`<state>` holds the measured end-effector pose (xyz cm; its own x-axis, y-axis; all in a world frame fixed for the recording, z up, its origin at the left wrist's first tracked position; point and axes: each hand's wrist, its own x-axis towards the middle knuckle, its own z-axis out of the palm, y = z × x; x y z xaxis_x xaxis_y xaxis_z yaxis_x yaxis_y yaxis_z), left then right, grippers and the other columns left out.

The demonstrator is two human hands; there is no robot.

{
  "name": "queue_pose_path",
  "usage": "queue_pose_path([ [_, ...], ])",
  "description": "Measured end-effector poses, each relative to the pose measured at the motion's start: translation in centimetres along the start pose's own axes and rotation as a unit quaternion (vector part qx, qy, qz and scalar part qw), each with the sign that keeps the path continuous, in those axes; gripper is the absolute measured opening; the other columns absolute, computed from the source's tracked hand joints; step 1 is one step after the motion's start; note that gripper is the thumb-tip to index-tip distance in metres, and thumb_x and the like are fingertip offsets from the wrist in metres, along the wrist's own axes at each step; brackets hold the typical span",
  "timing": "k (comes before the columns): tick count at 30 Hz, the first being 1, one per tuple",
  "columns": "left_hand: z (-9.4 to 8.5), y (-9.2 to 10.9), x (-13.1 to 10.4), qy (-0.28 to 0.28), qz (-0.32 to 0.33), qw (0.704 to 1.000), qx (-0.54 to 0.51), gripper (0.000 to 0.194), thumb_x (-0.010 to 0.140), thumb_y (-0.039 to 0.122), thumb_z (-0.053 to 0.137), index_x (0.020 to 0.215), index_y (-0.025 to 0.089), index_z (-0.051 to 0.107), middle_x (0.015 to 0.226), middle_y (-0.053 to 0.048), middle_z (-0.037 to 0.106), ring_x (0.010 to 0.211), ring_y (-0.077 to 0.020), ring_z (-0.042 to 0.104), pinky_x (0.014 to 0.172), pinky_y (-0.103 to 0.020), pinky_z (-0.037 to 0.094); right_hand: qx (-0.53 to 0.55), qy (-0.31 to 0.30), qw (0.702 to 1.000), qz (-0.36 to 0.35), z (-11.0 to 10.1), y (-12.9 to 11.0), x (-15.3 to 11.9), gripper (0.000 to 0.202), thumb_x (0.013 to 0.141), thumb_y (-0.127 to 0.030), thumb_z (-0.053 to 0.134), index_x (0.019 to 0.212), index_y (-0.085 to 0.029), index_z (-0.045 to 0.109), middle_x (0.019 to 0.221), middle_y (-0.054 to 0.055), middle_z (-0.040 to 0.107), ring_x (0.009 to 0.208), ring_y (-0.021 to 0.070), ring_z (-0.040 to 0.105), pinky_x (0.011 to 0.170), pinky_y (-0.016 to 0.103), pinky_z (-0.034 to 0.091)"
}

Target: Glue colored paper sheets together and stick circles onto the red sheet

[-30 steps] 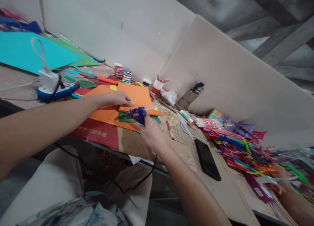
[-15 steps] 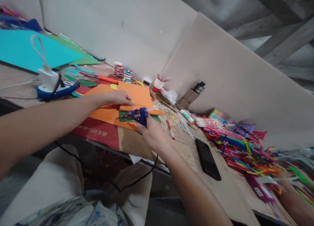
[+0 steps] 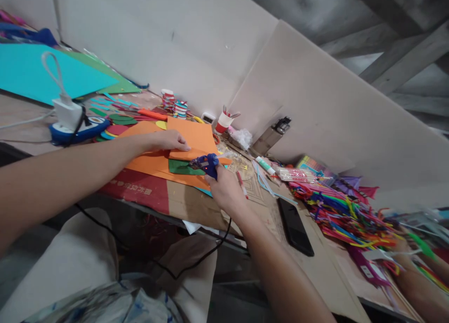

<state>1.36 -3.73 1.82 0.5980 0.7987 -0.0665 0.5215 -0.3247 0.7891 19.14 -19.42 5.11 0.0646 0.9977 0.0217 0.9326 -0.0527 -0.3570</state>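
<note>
My left hand [image 3: 172,141] is closed on the near edge of an orange sheet of paper [image 3: 196,132], which seems partly lifted or folded back. Under that edge shows a dark green strip [image 3: 178,167], lying on more orange paper [image 3: 147,166]. My right hand [image 3: 226,189] grips a blue hot glue gun [image 3: 207,165], its nozzle pointing left over the green strip. A clear glue stick pokes out of the gun's back, and a black cord [image 3: 191,267] hangs down below my right hand.
A blue power strip [image 3: 79,132] with a white plug and paper discs [image 3: 121,119] lie left. A black phone [image 3: 295,227], a marker [image 3: 242,185], a glue stick tube [image 3: 265,165] and piled pipe cleaners [image 3: 336,210] are right. Another person's hand [image 3: 403,253] works far right.
My right hand has moved the glue gun a little to the right along the green strip, uncovering more of it. My left hand keeps its place on the orange sheet.
</note>
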Motion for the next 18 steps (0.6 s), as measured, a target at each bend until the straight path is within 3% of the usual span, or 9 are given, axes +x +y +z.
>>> queue_pose_path([
  [3, 0.1, 0.2, -0.4, -0.008, 0.000, 1.000, -0.012, 0.037, 0.068, 0.047, 0.063, 0.055, 0.020, 0.042, 0.049, 0.004, 0.031, 0.045, -0.0095, 0.029, 0.049, -0.029, 0.015, 0.016, -0.011, 1.000, -0.021, 0.6, -0.8, -0.1, 0.025, 0.088, -0.028, 0.053, 0.109, -0.017, 0.061, 0.106, 0.012, 0.070, 0.098, 0.0243, 0.065, 0.077, 0.028, 0.045],
  [6, 0.0, 0.2, -0.4, -0.011, -0.009, 1.000, -0.017, 0.034, 0.068, 0.046, 0.063, 0.057, 0.019, 0.046, 0.049, 0.003, 0.032, 0.045, -0.0096, 0.029, 0.049, -0.029, 0.015, 0.015, -0.008, 1.000, -0.019, 0.4, -0.2, -0.3, 0.026, 0.088, -0.027, 0.052, 0.111, -0.017, 0.060, 0.106, 0.012, 0.069, 0.097, 0.0241, 0.065, 0.077, 0.029, 0.045],
  [13, -0.3, -0.4, 0.6, -0.002, 0.023, 0.999, 0.042, 0.036, 0.067, 0.047, 0.061, 0.054, 0.017, 0.046, 0.054, 0.002, 0.034, 0.052, -0.0101, 0.031, 0.053, -0.028, 0.016, -0.056, 0.036, 0.994, 0.089, -1.5, 3.4, -0.3, 0.026, 0.088, -0.028, 0.048, 0.107, -0.014, 0.060, 0.103, 0.016, 0.068, 0.097, 0.0273, 0.065, 0.081, 0.034, 0.046],
  [18, -0.2, -0.2, 0.4, 0.004, 0.014, 0.997, 0.073, 0.034, 0.069, 0.047, 0.058, 0.058, 0.016, 0.050, 0.055, 0.002, 0.037, 0.053, -0.0103, 0.031, 0.053, -0.028, 0.018, -0.036, 0.025, 0.998, 0.053, -0.6, 2.6, -0.5, 0.026, 0.088, -0.030, 0.049, 0.108, -0.018, 0.059, 0.102, 0.011, 0.069, 0.098, 0.0250, 0.065, 0.086, 0.033, 0.044],
])
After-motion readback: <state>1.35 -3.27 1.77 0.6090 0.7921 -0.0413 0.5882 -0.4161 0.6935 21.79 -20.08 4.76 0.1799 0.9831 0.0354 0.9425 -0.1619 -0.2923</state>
